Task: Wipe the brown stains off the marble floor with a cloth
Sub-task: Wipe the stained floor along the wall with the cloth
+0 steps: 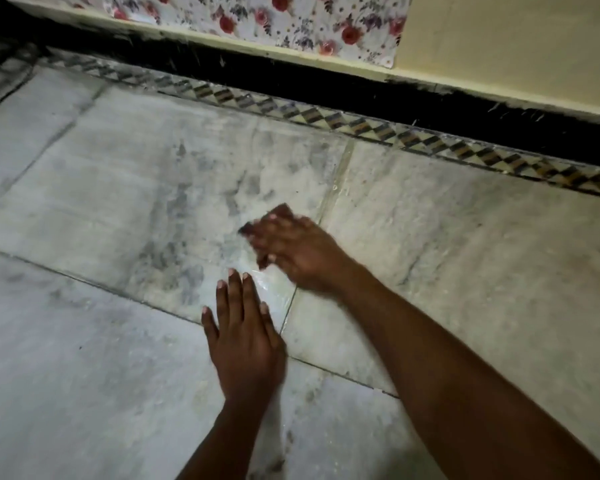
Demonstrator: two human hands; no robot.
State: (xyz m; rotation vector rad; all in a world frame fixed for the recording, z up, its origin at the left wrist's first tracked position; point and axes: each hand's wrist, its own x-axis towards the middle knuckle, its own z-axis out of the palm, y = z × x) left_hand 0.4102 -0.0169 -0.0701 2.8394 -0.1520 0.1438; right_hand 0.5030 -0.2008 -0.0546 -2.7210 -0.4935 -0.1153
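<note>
My left hand (pixel 245 341) lies flat on the white marble floor (pixel 101 202), fingers straight and together, just below a wet, shiny patch (pixel 274 292) at a tile joint. Above it, my right hand (pixel 298 251) is motion-blurred and holds a small dark brown cloth (pixel 248 230) down on the floor. Only the cloth's edges show past the fingertips and by the thumb. The marble around the hands has grey veining, and I cannot make out a distinct brown stain.
A patterned diamond border strip (pixel 413 136) runs along the far edge of the floor, with a black skirting (pixel 326 84) and cream wall (pixel 516 46) behind it. A floral sheet (pixel 257 19) hangs on the wall. Tile joints cross the floor near my hands.
</note>
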